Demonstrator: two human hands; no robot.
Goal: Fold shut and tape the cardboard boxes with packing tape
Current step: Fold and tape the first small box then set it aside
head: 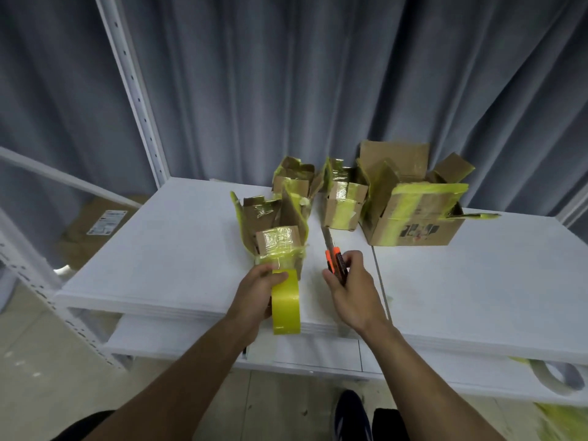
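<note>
the left hand [257, 291] grips a yellow packing tape roll [285, 302] standing on edge near the front of the white desk [159, 249], its strip reaching the small open cardboard box [276, 230] just at 12 o'clock. the right hand [350, 288] curls round an orange utility knife [334, 256], blade out toward 12 o'clock, beside that box. a large box [413, 214], flaps up, sits at 2 o'clock.

1 view | head-worn (wide-angle) | faces forward-down | close over table [178, 249]
</note>
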